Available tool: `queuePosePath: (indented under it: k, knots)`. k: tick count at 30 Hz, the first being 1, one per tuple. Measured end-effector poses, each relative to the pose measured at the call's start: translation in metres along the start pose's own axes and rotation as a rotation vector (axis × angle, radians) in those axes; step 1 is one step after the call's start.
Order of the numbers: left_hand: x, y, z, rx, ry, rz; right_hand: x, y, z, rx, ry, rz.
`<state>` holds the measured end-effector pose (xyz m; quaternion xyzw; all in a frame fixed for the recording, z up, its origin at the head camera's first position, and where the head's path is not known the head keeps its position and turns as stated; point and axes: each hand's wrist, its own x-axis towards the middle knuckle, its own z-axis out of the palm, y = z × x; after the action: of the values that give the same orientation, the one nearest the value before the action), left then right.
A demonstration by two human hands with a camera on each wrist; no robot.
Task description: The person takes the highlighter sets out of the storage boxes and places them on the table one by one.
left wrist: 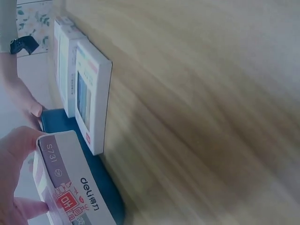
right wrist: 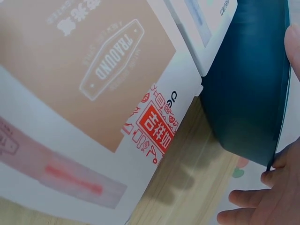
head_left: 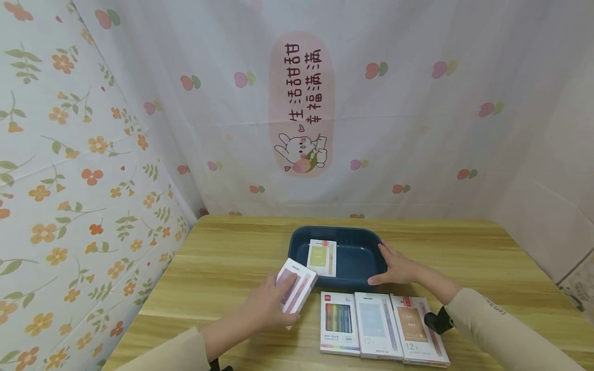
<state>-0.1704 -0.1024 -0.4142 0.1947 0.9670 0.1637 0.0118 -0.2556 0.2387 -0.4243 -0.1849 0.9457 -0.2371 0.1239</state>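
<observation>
My left hand grips a white and purple pen box, thumb across its front face, and holds it tilted by the front left corner of a dark blue bin. In the left wrist view, the end of this pen box carries deli lettering and a red stamp. A pen box with a yellow-green panel leans inside the bin at the left. My right hand holds the bin's right front corner, thumb at the front rim and fingers along the right side.
In front of the bin, three boxes lie side by side: a rainbow-coloured pen box, a pale blue one and a brown-panelled one. The wooden table runs back to a printed curtain.
</observation>
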Motion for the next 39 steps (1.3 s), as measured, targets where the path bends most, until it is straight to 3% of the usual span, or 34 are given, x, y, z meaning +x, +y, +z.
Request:
queuePosePath:
  k: [8,15,24,32,39]
  knots:
    - [-0.016,0.003,0.010,0.043,0.030,-0.007,0.001,0.001,0.000,-0.008,-0.018,0.010]
    - [-0.028,0.009,0.020,0.047,-0.027,-0.003,0.001,0.001,0.000,-0.017,-0.016,0.014]
    - [-0.022,0.006,0.035,0.011,-0.044,-0.049,0.001,0.001,0.000,-0.011,-0.022,0.013]
    - [-0.014,0.008,0.046,0.037,-0.061,-0.081,0.000,0.000,0.000,-0.020,-0.020,0.013]
    - [-0.009,0.013,0.046,0.017,-0.130,-0.107,0.000,0.000,0.000,-0.019,-0.009,0.009]
